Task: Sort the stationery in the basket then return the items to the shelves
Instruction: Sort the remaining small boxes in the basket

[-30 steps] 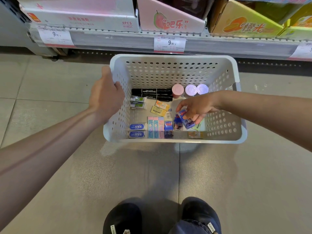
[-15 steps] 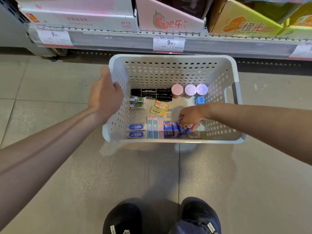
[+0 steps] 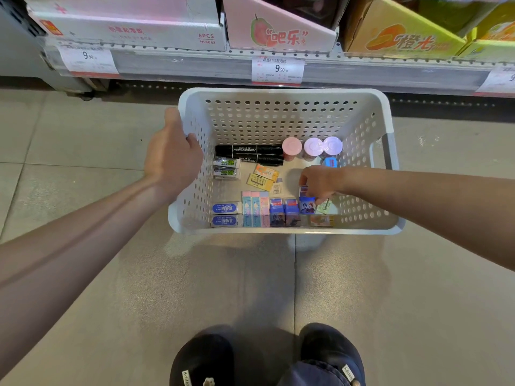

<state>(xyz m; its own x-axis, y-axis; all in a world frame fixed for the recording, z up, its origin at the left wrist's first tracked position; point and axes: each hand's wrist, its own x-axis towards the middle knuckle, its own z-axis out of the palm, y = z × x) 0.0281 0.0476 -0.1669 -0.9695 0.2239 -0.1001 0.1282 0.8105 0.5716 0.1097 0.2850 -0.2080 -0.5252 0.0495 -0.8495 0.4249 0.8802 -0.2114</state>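
There is only one view, from a wide-angle camera worn on the person's head. It looks forward and steeply down, so the shoes (image 3: pixel 267 358) sit at the bottom edge and the shelf (image 3: pixel 195 65) with its boxes runs along the top. The basket (image 3: pixel 278 94) fills the middle, close to the lens, with both forearms reaching in from the lower corners toward it. The floor (image 3: pixel 83 274) takes up the lower half. Straight lines bend near the edges, probably from the lens.
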